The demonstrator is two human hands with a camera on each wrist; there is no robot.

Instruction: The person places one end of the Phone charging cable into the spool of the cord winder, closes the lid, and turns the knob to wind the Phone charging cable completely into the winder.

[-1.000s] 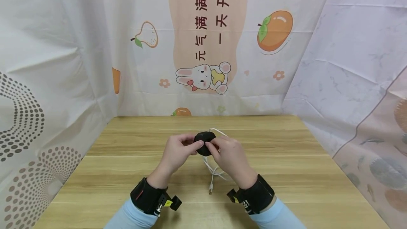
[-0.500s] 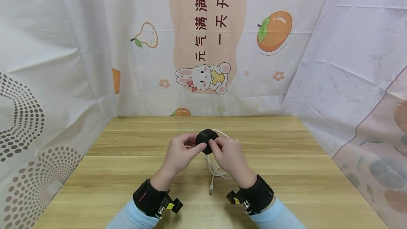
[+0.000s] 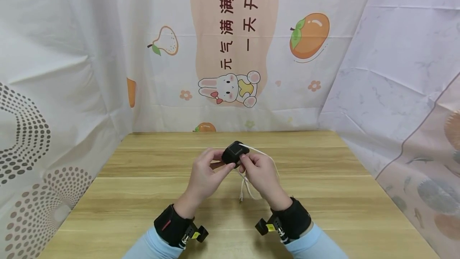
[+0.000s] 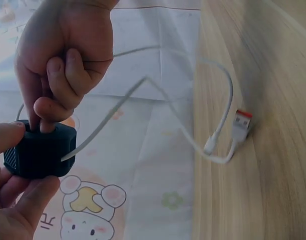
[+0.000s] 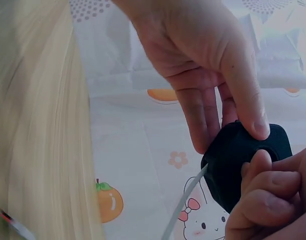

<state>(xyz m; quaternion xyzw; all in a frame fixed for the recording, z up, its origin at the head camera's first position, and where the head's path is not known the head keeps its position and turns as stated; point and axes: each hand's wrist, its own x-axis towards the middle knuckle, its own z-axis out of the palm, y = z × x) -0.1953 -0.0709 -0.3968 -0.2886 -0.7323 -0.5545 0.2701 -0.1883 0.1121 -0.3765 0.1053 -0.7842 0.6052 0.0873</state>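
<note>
A small black faceted cable winder (image 3: 233,152) is held up above the table in the head view, with white cable (image 3: 264,153) coming out of two of its sides. My left hand (image 3: 205,173) grips its body between thumb and fingers. With curled fingers, my right hand (image 3: 264,173) pinches at a round recess in its face; the right wrist view shows a fingertip at that recess, and its exact hold is partly hidden. The left wrist view shows the cable's loose length hanging to a USB plug (image 4: 241,125) with a red-orange insert and a slimmer white connector (image 4: 210,145).
A wood-grain table (image 3: 143,195) lies below both hands. Behind it hangs a printed cloth (image 3: 161,103) with fruit and a rabbit, and more cloth (image 3: 388,91) closes in the sides. Black wrist cameras (image 3: 201,234) sit on both forearms.
The winder has risen slightly and tilted, so its far side and cable exit now show. The left hand has shifted a little rightward. The hanging cable and its plug have moved up the view.
</note>
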